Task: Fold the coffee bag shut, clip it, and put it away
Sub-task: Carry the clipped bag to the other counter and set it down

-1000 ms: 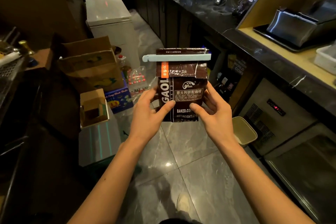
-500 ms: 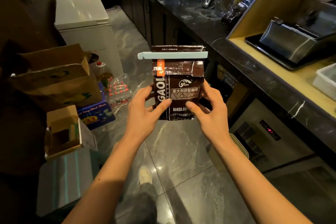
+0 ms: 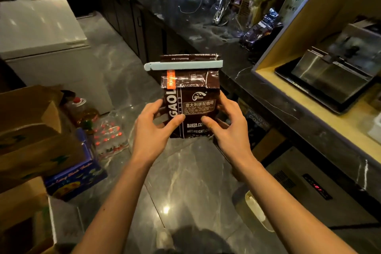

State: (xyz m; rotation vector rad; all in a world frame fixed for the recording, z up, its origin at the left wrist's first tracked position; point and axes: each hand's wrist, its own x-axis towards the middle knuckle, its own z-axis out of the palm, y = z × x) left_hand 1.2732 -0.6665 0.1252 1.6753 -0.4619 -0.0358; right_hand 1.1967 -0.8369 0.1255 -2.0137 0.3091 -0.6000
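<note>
A dark brown coffee bag [image 3: 191, 97] with white lettering stands upright in the air in front of me, its top folded over. A pale blue clip [image 3: 183, 65] is clamped across the fold, sticking out to the left. My left hand [image 3: 153, 130] grips the bag's lower left side, thumb on the front. My right hand [image 3: 228, 128] grips the lower right side the same way. Both hands hold the bag above the grey floor.
A dark marble counter [image 3: 206, 33] runs along the right, with glassware, a whisk and another dark bag [image 3: 259, 29] on it. A wooden shelf holds a steel tray [image 3: 329, 76]. Cardboard boxes [image 3: 33, 130], bottles and a white chest freezer [image 3: 41, 33] stand left. A bin [image 3: 255, 210] sits low right.
My view has swung rightward along the counter, so boxes and freezer slid left. The bag stays held in both hands at about the same height, clip in place.
</note>
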